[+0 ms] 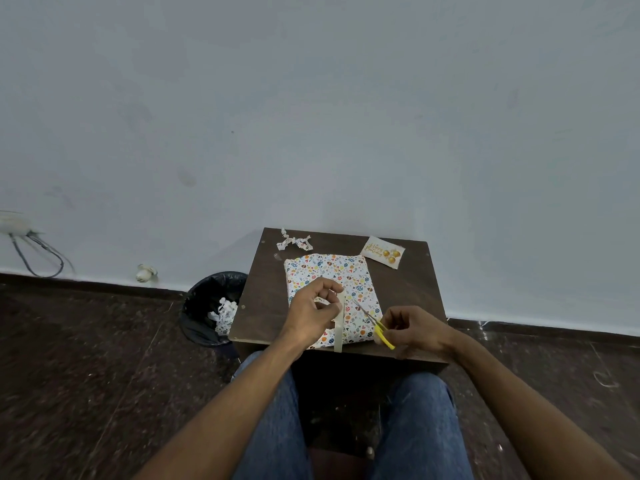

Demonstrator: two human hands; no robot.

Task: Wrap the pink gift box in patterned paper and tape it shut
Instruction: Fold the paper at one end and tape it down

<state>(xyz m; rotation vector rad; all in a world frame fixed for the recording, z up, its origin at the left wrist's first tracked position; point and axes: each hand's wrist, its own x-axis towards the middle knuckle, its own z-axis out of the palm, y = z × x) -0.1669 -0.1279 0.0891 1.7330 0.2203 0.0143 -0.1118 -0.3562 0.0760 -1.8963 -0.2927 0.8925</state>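
Wrapped box [330, 289] in patterned paper lies flat mid-table [263, 299], as I see it. Left of the table stands a black bin [207, 306]. My left hand [313, 311] pinches a tape strip [340, 323] over the box; my right hand [414, 330] grips yellow scissors [375, 323], blades toward the tape.
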